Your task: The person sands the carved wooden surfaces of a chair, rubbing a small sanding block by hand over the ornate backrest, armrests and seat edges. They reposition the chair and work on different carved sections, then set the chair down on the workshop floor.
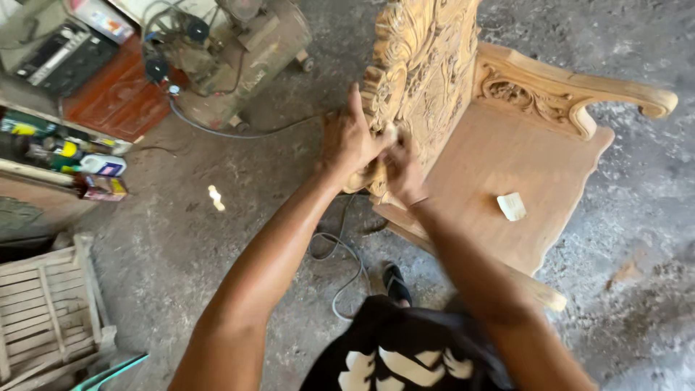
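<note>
An unfinished carved wooden chair [507, 156] stands on a concrete floor, its ornate backrest [420, 65] rising at top centre. My left hand [350, 137] rests on the backrest's carved left edge, fingers spread against the wood. My right hand [402, 168] presses on the lower carving just beside it, seemingly with a small pale piece under the fingers, blurred. A folded pale scrap [512, 206] lies loose on the flat seat. A carved armrest [579, 94] curves along the far side.
An air compressor [239, 51] stands at upper left with a hose [217, 130] trailing over the floor. Bottles and cans [72, 156] crowd a low shelf at left. A slatted wooden crate [47, 311] sits at lower left. A cable [344, 268] loops near my foot.
</note>
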